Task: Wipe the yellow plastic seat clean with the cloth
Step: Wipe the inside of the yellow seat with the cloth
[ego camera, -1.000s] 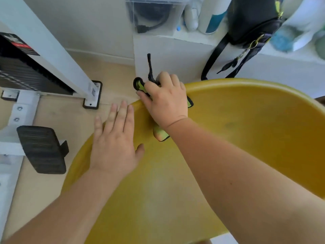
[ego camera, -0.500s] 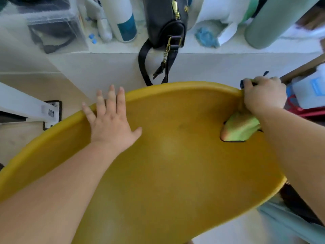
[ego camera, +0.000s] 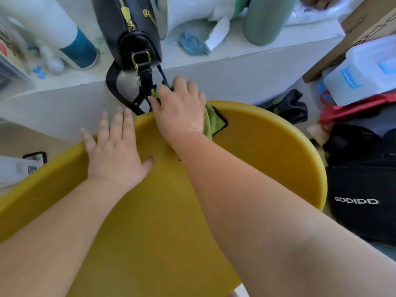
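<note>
At the far left a white roll (ego camera: 79,48) with a teal end stands on the pale ledge (ego camera: 233,48) behind the seat, well clear of our work. Next comes our left hand (ego camera: 113,151), laid flat with its fingers straight and together, grasping nothing, on the far left rim of the seat (ego camera: 267,151). We judge it is there to steady the shell while the other hand rubs. Just right of it a black handbag (ego camera: 132,28) sits on the front edge of the ledge, and its strap (ego camera: 111,86) hangs down behind the seat's far rim, close to our fingers; we cannot tell whether it touches them. Our right hand (ego camera: 180,110) is curled round the green cloth (ego camera: 212,123) at the middle of that far rim, fingers hooked over the edge so the cloth wraps the lip, which looks to be the part being wiped. A dark-edged corner of the cloth trails out on the right of the wrist, lying on the inner slope of the seat. The seat itself fills the lower picture beneath both our forearms: a smooth, dished, mustard-yellow shell with a dull sheen and a rounded rim. We make out no clear dirt on it, though the view is soft. Beyond its right edge a black sports bag (ego camera: 362,189) lies on the floor.
</note>
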`<state>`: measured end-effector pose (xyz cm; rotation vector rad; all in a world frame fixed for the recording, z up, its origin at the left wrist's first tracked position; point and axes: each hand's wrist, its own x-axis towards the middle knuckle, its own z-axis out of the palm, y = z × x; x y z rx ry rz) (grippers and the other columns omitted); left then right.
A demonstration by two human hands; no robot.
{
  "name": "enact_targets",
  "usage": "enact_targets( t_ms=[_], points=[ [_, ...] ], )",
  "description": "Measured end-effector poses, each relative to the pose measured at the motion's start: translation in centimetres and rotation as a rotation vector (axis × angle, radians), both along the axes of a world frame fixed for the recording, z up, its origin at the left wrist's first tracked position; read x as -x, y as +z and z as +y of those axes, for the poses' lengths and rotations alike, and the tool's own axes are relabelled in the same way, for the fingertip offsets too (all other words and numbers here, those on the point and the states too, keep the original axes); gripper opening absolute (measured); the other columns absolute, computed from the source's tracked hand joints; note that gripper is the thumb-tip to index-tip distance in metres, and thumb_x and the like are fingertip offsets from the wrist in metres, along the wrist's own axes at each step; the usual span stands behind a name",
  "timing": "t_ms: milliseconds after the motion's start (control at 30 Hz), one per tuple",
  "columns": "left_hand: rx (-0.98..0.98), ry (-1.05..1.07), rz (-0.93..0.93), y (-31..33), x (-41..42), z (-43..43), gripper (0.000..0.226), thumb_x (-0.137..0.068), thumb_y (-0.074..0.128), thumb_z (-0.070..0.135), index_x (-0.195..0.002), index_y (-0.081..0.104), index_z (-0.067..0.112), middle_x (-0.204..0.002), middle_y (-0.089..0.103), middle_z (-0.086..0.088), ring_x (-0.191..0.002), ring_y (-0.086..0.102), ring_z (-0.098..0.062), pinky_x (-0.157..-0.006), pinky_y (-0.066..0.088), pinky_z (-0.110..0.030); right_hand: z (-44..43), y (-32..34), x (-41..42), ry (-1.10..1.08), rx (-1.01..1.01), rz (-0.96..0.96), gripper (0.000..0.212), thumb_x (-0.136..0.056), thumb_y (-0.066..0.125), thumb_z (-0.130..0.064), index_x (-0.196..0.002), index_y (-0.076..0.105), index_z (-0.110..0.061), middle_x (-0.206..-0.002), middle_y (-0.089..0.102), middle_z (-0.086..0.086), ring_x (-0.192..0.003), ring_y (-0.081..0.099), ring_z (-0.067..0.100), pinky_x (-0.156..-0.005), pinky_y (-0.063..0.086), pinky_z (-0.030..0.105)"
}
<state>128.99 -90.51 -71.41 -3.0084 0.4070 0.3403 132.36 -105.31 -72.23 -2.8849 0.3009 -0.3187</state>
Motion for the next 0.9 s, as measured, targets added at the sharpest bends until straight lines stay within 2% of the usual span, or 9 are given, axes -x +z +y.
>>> enact_targets(
  t_ms=[100,267,400,500,667,767,833,900],
  points=[
    [0.077,-0.139,-0.006,0.3,-0.3,-4.8,0.116,-0.075,0.066,0.060,-0.157,0.000,0.012,-0.166,0.003,-0.009,-0.152,0.002,-0.031,-0.118,0.008,-0.063,-4.0,-0.6,1.9,0.070,-0.001,-0.099,0.028,-0.093,0.060,-0.050,-0.090,0.066,-0.023,-0.092,0.053,0.005,-0.085,0.049,0.030,-0.071,0.032,0.038],
    [0.118,-0.360,0.030,0.1,0.1,-12.6,0.113,-0.079,0.054,0.067,-0.155,-0.015,0.020,-0.165,-0.012,-0.002,-0.152,-0.009,-0.028,-0.117,0.003,-0.065,-16.1,-0.7,6.4,-0.169,0.094,-0.114,0.027,-0.090,0.064,-0.045,-0.089,0.066,-0.019,-0.088,0.055,0.009,-0.081,0.052,0.033,-0.068,0.037,0.040],
    [0.055,-0.290,0.021,-0.6,0.8,-16.7,0.117,-0.075,0.050,0.077,-0.153,-0.020,0.025,-0.164,-0.016,-0.003,-0.149,-0.012,-0.039,-0.113,0.001,-0.072,-22.4,-0.6,13.0,-0.342,0.142,-0.120,0.031,-0.093,0.061,-0.045,-0.084,0.062,-0.016,-0.086,0.052,0.011,-0.078,0.048,0.032,-0.065,0.032,0.037],
    [0.019,-0.238,-0.024,-0.9,1.5,-19.3,0.121,-0.074,0.050,0.077,-0.154,-0.017,0.015,-0.164,-0.013,-0.012,-0.147,-0.008,-0.049,-0.113,0.004,-0.071,-25.2,-1.3,19.7,-0.506,0.098,-0.085,0.032,-0.094,0.060,-0.043,-0.086,0.062,-0.013,-0.088,0.052,0.011,-0.078,0.046,0.031,-0.066,0.031,0.035],
    [0.051,-0.386,-0.046,-1.5,3.2,-24.0,0.121,-0.071,0.049,0.076,-0.155,-0.013,0.016,-0.165,-0.009,-0.011,-0.147,-0.010,-0.047,-0.113,0.001,-0.072,-24.3,-4.2,31.3,-0.705,-0.143,-0.017,0.028,-0.096,0.052,-0.038,-0.089,0.054,-0.010,-0.091,0.047,0.008,-0.082,0.046,0.029,-0.070,0.048,0.045],
    [0.016,-0.356,-0.057,-2.2,3.4,-24.3,0.122,-0.064,0.051,0.077,-0.154,-0.006,0.017,-0.163,0.002,-0.011,-0.146,-0.001,-0.047,-0.111,0.003,-0.073,-22.1,-5.4,31.7,-0.709,-0.292,-0.057,0.027,-0.097,0.047,-0.033,-0.097,0.051,-0.006,-0.100,0.046,0.008,-0.089,0.042,0.022,-0.079,0.046,0.043],
    [0.001,-0.360,-0.059,-2.2,3.5,-24.3,0.120,-0.061,0.055,0.075,-0.152,0.001,0.018,-0.160,0.010,-0.012,-0.144,0.006,-0.047,-0.111,0.004,-0.073,-21.6,-5.0,28.9,-0.727,-0.317,-0.151,0.027,-0.098,0.049,-0.030,-0.100,0.053,-0.004,-0.102,0.048,0.012,-0.091,0.044,0.026,-0.082,0.044,0.042],
    [-0.018,-0.361,-0.053,-2.0,3.6,-24.5,0.119,-0.060,0.057,0.073,-0.151,0.003,0.017,-0.158,0.013,-0.012,-0.143,0.009,-0.047,-0.111,0.005,-0.074,-21.4,-3.8,24.5,-0.700,-0.277,-0.224,0.026,-0.097,0.053,-0.029,-0.101,0.058,-0.003,-0.099,0.051,0.015,-0.088,0.047,0.031,-0.077,0.043,0.043]
  ],
)
